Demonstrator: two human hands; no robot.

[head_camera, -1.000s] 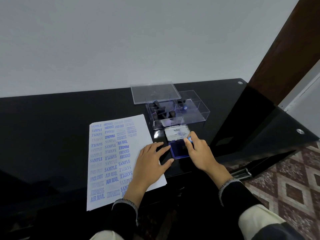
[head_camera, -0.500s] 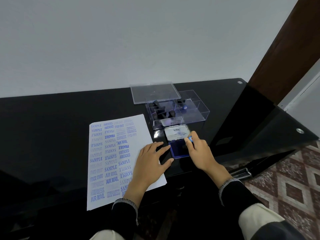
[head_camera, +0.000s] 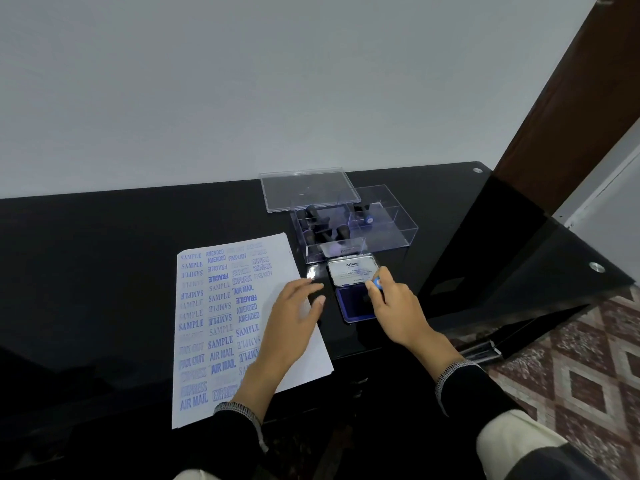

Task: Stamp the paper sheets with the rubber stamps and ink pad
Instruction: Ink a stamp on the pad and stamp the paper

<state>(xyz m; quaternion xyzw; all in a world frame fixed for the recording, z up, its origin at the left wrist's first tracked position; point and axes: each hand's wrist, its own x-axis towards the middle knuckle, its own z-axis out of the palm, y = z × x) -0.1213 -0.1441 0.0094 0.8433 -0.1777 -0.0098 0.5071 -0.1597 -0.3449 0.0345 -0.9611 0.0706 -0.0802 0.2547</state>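
A: From the head view, where are the hands?

B: The right hand (head_camera: 394,306) is over the open ink pad (head_camera: 356,301). Its thumb and fingers pinch a small rubber stamp (head_camera: 376,283) with a blue top, held at the far right corner of the blue pad, close to the hinge. Whether the stamp's face touches the ink I cannot tell; the fingers hide it.

A: And the left hand?

B: The left hand (head_camera: 294,320) lies flat, fingers straight and spread, on the right edge of the paper sheet (head_camera: 221,323), grasping nothing. Its fingertips reach past the paper's edge onto the black table (head_camera: 104,271), just beside the ink pad.

A: What is on the sheet?

B: Rows of blue stamped words cover it: SAMPLE, AMENDED, FRAGILE, AIR MAIL, EXPRESS and others, some upside down.

A: Where are the other stamps?

B: In a clear plastic box (head_camera: 356,230) just behind the ink pad's raised lid (head_camera: 351,270), which carries a white label. Several dark-handled stamps (head_camera: 313,216) sit in its left compartments, and one with a blue end (head_camera: 367,218) sits nearer the middle. The right compartment shows nothing I can make out. The box's clear cover (head_camera: 306,188) lies flat on the table behind it, partly under the box's far edge or touching it; I cannot tell which.
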